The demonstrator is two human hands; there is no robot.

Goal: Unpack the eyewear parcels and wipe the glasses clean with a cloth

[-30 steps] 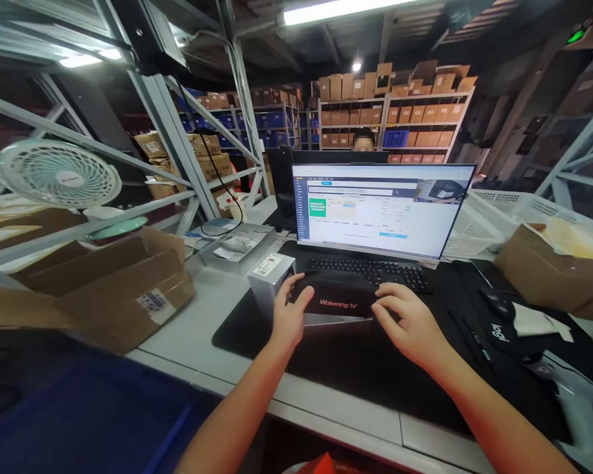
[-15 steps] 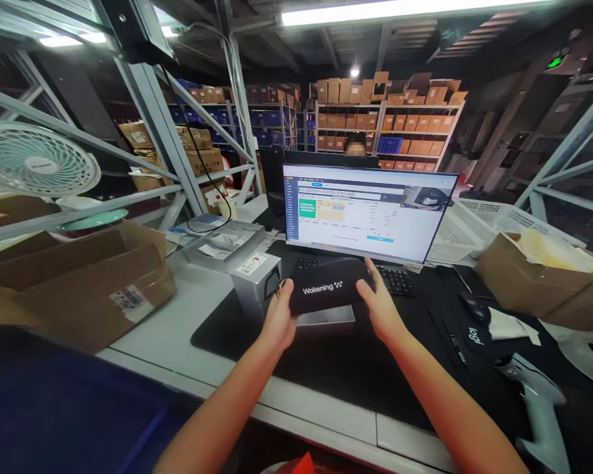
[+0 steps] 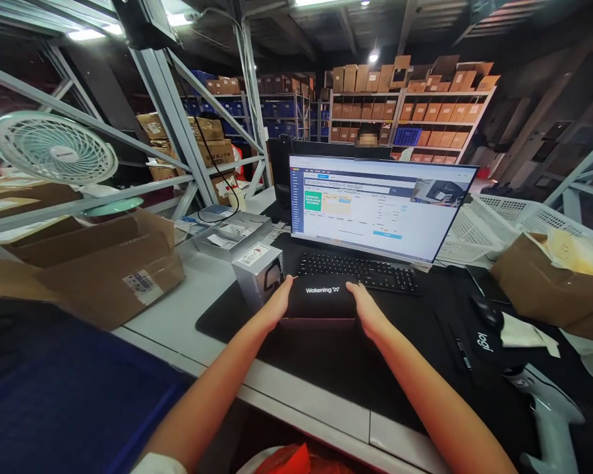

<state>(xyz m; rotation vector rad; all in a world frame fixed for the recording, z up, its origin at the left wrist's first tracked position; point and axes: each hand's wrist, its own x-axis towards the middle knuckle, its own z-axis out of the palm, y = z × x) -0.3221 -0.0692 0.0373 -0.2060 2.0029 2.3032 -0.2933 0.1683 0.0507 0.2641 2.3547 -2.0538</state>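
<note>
A black case (image 3: 321,304) with "Wakening" printed in white is held level between my two hands, low over the black desk mat (image 3: 316,362). My left hand (image 3: 275,308) grips its left end, thumb on top. At the other end, my right hand (image 3: 366,311) closes on it the same way. Beneath the case's near side runs the thin edge of a box; I cannot tell whether the case rests in it. Close to my left hand stands a silver printed box (image 3: 259,273) with a label on top.
Behind the case are a keyboard (image 3: 358,271) and a lit monitor (image 3: 375,210). An open grey box (image 3: 234,237) and a cardboard carton (image 3: 103,276) lie left. To the right are a mouse (image 3: 487,312), a pen (image 3: 463,355), a barcode scanner (image 3: 548,401) and another carton (image 3: 548,283).
Both hands have lowered the case toward the mat and it now lies flatter, covering the silver box part seen under it before. The camera view has shifted slightly.
</note>
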